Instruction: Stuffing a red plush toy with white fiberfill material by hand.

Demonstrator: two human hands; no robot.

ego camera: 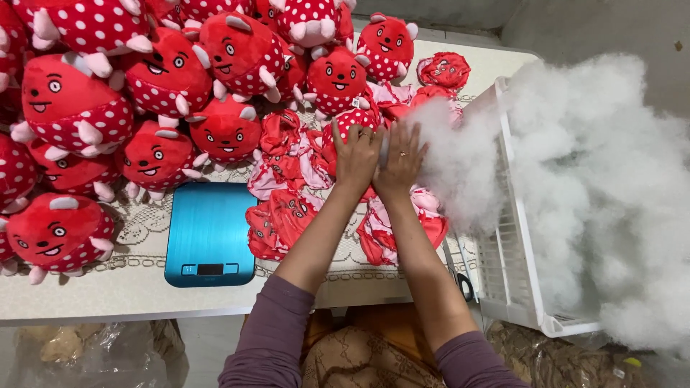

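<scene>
Nearest the front edge of the tabletop [108,294] lies a flat blue kitchen scale [209,231], left of the forearms in purple sleeves that reach across it. Past the scale, near the middle of the tabletop, 2 hands meet side by side over a part-filled red toy skin [350,121] with white dots. The skin is soft and crumpled, red cloth with pink lining showing, and only its upper end peeks out beyond the fingertips; the rest is hidden under the palms. The left hand [356,154] lies on it with fingers close together and curled down around the cloth, gripping it. The right hand [399,162] presses against the left, fingers spread a little and pointing away, its outer edge touching the white stuffing fibre [460,158] that spills from the white plastic basket [507,266] at the right edge. Whether the right fingers pinch the skin or fibre cannot be told. More limp unstuffed skins [284,215] lie around and beneath the wrists. Farther off, toward the far left corner, sits a heap of finished stuffed red toys [165,72] with faces and white horns.
</scene>
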